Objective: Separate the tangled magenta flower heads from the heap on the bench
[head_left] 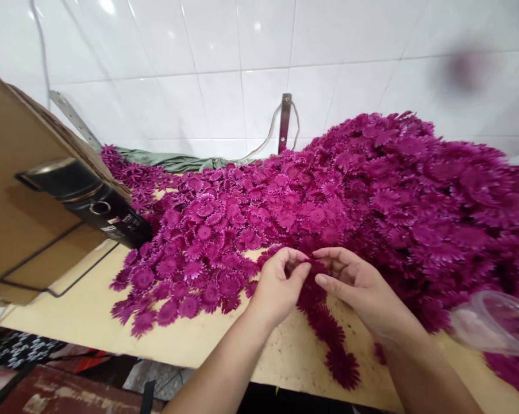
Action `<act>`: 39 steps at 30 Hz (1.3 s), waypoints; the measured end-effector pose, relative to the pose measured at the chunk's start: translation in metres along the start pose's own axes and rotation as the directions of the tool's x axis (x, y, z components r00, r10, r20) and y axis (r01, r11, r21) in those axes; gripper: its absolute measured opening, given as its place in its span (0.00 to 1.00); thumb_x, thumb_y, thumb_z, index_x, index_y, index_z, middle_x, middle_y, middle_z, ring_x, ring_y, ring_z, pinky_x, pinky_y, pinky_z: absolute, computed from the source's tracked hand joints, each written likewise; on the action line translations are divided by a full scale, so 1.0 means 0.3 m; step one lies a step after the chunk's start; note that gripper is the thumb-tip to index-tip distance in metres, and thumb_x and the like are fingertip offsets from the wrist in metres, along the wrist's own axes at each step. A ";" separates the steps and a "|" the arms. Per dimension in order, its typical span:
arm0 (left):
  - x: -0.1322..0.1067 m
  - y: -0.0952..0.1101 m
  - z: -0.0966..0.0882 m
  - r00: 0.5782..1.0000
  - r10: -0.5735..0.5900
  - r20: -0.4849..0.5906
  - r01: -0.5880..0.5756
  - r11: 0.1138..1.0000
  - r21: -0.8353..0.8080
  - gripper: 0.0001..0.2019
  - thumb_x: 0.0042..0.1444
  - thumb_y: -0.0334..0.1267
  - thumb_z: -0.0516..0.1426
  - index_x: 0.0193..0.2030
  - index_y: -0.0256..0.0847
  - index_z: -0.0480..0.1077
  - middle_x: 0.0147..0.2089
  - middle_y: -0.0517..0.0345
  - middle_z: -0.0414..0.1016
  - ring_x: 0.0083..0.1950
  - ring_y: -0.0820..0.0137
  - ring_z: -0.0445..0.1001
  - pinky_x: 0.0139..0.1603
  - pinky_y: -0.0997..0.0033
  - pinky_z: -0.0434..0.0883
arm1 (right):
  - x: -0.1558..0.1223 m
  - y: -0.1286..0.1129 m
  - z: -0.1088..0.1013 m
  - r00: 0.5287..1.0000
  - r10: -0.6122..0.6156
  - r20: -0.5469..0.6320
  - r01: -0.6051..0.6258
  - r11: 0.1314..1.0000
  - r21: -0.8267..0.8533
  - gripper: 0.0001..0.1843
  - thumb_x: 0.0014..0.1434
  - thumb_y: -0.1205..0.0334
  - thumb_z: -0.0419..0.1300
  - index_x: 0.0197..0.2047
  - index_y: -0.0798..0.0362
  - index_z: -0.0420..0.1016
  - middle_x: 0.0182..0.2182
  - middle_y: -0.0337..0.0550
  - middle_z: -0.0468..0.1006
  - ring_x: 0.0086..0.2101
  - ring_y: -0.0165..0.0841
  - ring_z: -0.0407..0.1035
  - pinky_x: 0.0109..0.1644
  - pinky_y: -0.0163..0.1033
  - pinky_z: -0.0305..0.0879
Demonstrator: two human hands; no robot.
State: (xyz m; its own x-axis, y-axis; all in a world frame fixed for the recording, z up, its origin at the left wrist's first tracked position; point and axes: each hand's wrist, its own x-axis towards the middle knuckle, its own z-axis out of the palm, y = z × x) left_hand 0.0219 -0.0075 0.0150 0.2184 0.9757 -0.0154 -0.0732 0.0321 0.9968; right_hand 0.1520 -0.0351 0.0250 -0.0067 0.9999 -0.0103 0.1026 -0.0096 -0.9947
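Note:
My left hand point(283, 282) pinches the edge of a magenta artificial flower point(316, 268) between thumb and fingertips. On the other side of that flower, my right hand point(349, 279) has its fingers curled and its thumb near the petals; whether it grips them is hard to see. Below both hands, a row of overlapping darker magenta flowers point(328, 328) runs down toward the table's front edge. A large heap of similar flowers point(285, 201) lies just behind the hands and rises to the right.
A black bottle point(112, 213) leans by a cardboard box point(22, 201) on the left. At the right edge, a clear plastic container point(496, 322) sits among flowers. The wooden table point(181, 342) meets a white tiled wall point(216, 103) with a metal bracket point(285, 123).

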 end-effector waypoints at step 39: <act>0.027 0.097 -0.019 0.926 0.255 0.279 -0.361 0.817 0.450 0.04 0.53 0.33 0.52 0.29 0.40 0.67 0.29 0.60 0.70 0.33 0.72 0.68 0.34 0.73 0.64 | -0.019 -0.046 -0.020 0.948 -0.120 -0.295 0.113 0.993 -0.040 0.18 0.45 0.52 0.63 0.37 0.52 0.67 0.20 0.34 0.65 0.21 0.26 0.60 0.21 0.30 0.59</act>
State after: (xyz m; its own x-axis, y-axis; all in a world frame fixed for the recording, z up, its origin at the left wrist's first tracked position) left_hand 0.0161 0.0025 0.0436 0.4545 0.8513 0.2621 0.2993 -0.4231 0.8552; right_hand 0.1566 -0.0406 0.0394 0.2751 0.9512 0.1397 0.1410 0.1038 -0.9846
